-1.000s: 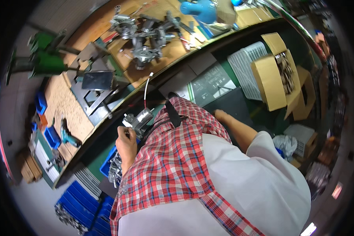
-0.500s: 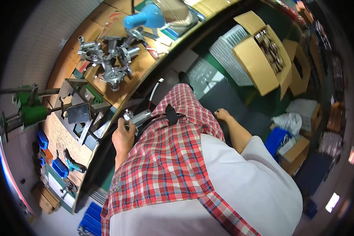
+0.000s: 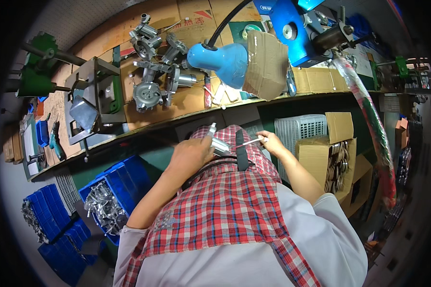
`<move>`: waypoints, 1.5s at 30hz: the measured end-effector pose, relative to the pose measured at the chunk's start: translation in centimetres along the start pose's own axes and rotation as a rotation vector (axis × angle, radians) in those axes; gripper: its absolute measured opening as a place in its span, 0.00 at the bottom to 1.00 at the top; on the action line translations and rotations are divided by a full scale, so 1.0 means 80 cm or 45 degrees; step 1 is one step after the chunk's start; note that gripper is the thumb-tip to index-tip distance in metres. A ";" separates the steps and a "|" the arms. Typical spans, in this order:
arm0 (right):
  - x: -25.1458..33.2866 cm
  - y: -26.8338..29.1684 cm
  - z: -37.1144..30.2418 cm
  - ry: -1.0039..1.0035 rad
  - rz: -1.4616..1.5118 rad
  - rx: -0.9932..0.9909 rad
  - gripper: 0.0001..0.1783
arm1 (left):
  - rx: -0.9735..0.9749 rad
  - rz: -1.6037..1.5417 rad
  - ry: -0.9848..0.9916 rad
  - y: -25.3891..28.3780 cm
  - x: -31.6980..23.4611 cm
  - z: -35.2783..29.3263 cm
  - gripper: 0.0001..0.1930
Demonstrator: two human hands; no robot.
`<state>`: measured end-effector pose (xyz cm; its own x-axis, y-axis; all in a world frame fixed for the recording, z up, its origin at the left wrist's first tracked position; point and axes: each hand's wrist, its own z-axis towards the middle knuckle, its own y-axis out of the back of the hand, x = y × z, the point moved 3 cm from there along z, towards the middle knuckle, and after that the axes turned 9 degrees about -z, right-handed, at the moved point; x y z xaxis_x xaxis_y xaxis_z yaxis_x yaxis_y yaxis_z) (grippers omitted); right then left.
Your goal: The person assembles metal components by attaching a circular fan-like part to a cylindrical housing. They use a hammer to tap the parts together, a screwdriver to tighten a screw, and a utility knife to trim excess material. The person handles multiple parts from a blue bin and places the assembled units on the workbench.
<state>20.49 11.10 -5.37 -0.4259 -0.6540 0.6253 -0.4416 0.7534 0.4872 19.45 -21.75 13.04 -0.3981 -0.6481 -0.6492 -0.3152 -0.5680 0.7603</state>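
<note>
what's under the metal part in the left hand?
Red plaid cloth shows around the silver metal part. Directly beneath is covered by the part itself and the left hand, so whether it touches the cloth can't be told.

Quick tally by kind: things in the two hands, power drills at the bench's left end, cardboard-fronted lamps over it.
Silver metal part, in the left hand: 1
Thin white tube, in the right hand: 1
Teal-and-black power drill: 1
Light-blue lamp with brown cardboard: 1
Total: 4
</note>
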 end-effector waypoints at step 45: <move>-0.423 -0.121 0.141 -0.379 0.591 -0.043 0.26 | 0.050 -1.019 0.147 -0.405 0.141 0.082 0.22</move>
<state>30.24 25.15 -38.09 -0.7769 -0.2397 0.5821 -0.1306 0.9659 0.2234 19.55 -7.34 -18.82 0.0517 -0.1020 -0.9934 -0.4979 -0.8649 0.0629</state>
